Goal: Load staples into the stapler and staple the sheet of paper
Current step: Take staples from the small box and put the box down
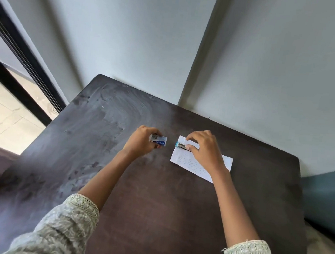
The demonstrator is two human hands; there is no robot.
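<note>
A small blue and white staple box (160, 141) sits in my left hand (142, 142), pinched between thumb and fingers just above the dark table (156, 196). To its right lies a white sheet of paper (188, 161) with faint lines of writing. On the sheet's far left corner rests a small stapler (182, 145) with a light blue tip. My right hand (204, 148) curls over the stapler, fingers on its far side and thumb on its near side. Most of the stapler's body is hidden under that hand.
The table's far edge meets a grey wall (249, 63). A dark-framed window or door (15, 77) runs along the left. A teal cushioned seat (326, 199) stands at the right edge of the table. Pale smears cover the table's left half.
</note>
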